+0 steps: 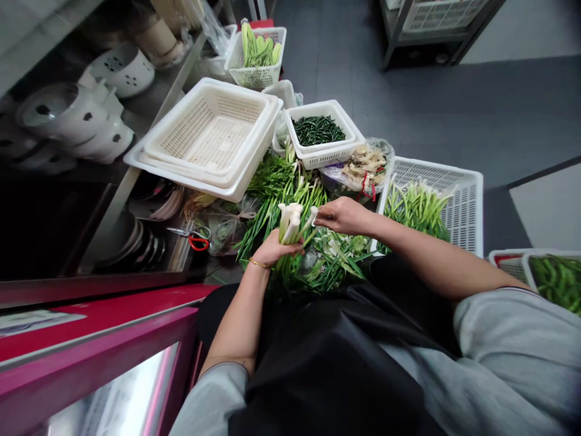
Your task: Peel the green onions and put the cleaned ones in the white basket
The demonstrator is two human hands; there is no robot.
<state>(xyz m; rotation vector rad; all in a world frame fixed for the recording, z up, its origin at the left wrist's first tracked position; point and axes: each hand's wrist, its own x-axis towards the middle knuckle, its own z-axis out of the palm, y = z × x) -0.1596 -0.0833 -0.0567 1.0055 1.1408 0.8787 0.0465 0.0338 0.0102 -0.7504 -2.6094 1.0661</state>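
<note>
My left hand [275, 247] is wrapped round a bunch of spring onions [290, 223], white root ends pointing up and green leaves hanging below. Beside it, my right hand [340, 215] pinches at the white end of a single stalk [313, 215] that leans away from the bunch. Under and behind my hands lies a pile of loose spring onions [308, 192]. Trimmed green leaves and scraps [340, 257] are heaped near my lap. To the right, a white basket [463, 206] holds more spring onions [415, 206].
Stacked white baskets [149, 154] stand at the back left, near a basket of dark green chillies [318, 130]. Red-handled scissors [198, 242] lie on the left shelf edge. A bag of pale roots [367, 163] sits behind my right hand. A pink-framed cabinet [113, 339] flanks my left.
</note>
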